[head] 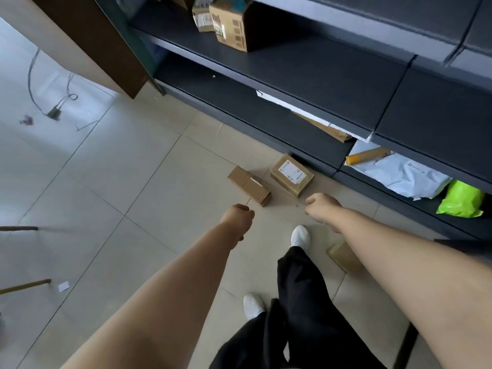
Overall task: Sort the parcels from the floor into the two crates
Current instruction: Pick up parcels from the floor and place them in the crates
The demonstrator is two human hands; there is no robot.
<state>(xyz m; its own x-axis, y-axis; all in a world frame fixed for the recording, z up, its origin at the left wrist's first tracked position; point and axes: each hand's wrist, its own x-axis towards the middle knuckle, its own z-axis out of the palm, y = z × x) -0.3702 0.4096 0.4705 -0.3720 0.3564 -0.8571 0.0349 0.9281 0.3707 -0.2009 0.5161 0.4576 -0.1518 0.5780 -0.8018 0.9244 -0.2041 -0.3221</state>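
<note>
Two brown cardboard parcels lie on the tiled floor in front of me. The long plain parcel (249, 185) sits to the left, and the labelled parcel (291, 174) sits close to its right, by the shelf base. A third brown parcel (344, 257) lies nearer me, partly hidden under my right forearm. My left hand (238, 218) hovers just short of the long parcel, fingers curled, holding nothing. My right hand (323, 207) hangs below the labelled parcel, fingers also curled and empty. No crate is in view.
A dark shelving unit (332, 75) runs along the right, with cardboard boxes (231, 25) up top and mailer bags (404, 177), a green bag (462, 201) and a yellow-capped tube (367, 155) low down. A cable and plug (54, 111) lie far left. Chair legs (24, 286) poke in at left.
</note>
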